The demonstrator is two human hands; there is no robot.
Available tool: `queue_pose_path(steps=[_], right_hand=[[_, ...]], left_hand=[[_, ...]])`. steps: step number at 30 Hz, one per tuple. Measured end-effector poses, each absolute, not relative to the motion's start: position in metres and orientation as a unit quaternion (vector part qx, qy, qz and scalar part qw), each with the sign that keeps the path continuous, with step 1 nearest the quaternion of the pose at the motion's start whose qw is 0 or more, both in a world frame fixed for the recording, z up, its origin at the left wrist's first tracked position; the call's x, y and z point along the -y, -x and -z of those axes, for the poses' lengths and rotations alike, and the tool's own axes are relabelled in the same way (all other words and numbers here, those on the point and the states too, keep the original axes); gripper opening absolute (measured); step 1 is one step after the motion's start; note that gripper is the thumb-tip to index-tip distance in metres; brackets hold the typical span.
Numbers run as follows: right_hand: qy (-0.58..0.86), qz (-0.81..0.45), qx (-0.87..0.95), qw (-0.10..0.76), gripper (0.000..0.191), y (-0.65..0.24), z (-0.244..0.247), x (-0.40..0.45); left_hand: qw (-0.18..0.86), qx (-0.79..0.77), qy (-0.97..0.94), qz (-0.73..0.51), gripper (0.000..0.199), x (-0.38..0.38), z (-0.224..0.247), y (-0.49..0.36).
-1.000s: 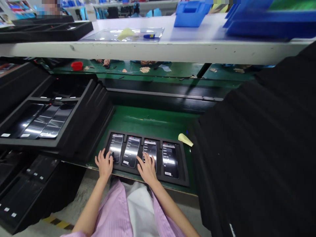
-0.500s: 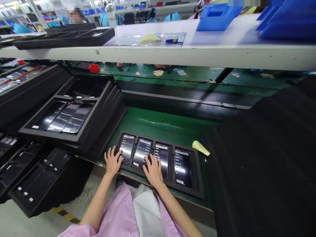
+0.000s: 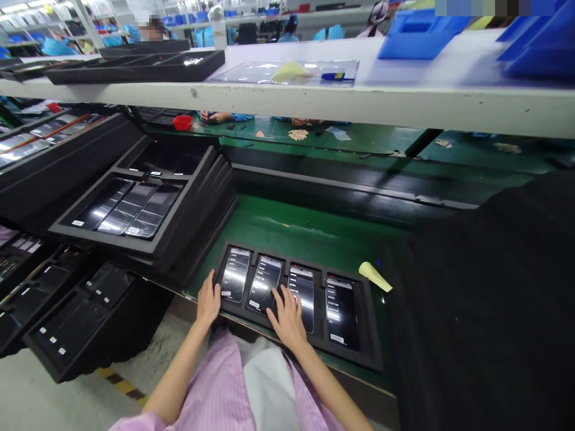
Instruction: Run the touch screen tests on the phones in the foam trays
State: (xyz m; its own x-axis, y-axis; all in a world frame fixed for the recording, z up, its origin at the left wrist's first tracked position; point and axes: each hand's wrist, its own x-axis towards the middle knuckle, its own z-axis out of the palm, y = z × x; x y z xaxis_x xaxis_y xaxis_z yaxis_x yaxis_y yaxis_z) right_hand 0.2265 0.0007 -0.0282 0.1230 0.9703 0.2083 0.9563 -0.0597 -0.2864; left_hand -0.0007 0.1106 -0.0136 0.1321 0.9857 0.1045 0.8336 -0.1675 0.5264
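1. Fingers (image 3: 208, 284) of the left hand (image 3: 208, 306) were extended close together, thumb slightly apart, with nothing in their hold; half a second earlier they had been spread wider, reaching the edge of the leftmost phone (image 3: 236, 275)
2. That hand had drawn back to the left end of the black tray (image 3: 372, 335), leaving the leftmost phone's screen uncovered; whether it touched the tray's edge could not be told
3. On the right hand (image 3: 290, 320) the fingers were spread and slightly bent, gripping nothing, the index tip over the right edge of the second phone (image 3: 264, 284) and the others over the third phone (image 3: 307, 284), much as before; contact with the glass was unclear
4. All four phones lay face up, screens lit, each in its own compartment of the tray, which rested at the near edge of the green counter (image 3: 287, 212); the fourth phone (image 3: 342, 314) was clear of both hands
5. A yellow paper piece (image 3: 375, 276) lay beyond the tray's far right corner, as it had earlier
6. At the far counter, a co-worker's blue sleeve (image 3: 242, 117) had come into clearer view
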Motion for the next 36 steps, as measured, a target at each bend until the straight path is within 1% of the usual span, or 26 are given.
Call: queue_pose_path(steps=[3,6,13,21,25,31,34,36], right_hand=[[0.716,-0.008,0.672,0.189,0.048,-0.237,0.032,0.014],[0.721,-0.006,0.664,0.200,0.048,-0.243,0.034,0.023],[0.746,-0.006,0.638,0.193,0.044,-0.238,0.032,0.001],[0.760,-0.020,0.634,0.141,0.042,-0.232,0.018,-0.026],[0.768,-0.036,0.629,0.116,0.041,-0.229,0.012,-0.032],[0.812,0.002,0.567,0.142,0.042,-0.245,0.012,-0.019],[0.838,0.012,0.526,0.140,0.043,-0.259,0.016,-0.008],[0.837,0.011,0.530,0.135,0.042,-0.268,0.016,-0.003]], left_hand=[[0.178,-0.627,-0.726,-0.218,0.045,-0.084,0.011,0.005],[0.178,-0.632,-0.727,-0.203,0.045,-0.073,0.009,0.005],[0.178,-0.590,-0.774,-0.146,0.040,-0.113,0.002,-0.009],[0.155,-0.576,-0.795,-0.114,0.037,-0.122,-0.002,-0.014],[0.147,-0.576,-0.796,-0.115,0.038,-0.122,-0.001,-0.015],[0.144,-0.577,-0.793,-0.133,0.041,-0.121,0.002,-0.016],[0.146,-0.576,-0.792,-0.141,0.041,-0.122,0.005,-0.017],[0.145,-0.577,-0.790,-0.148,0.041,-0.122,0.007,-0.017]])
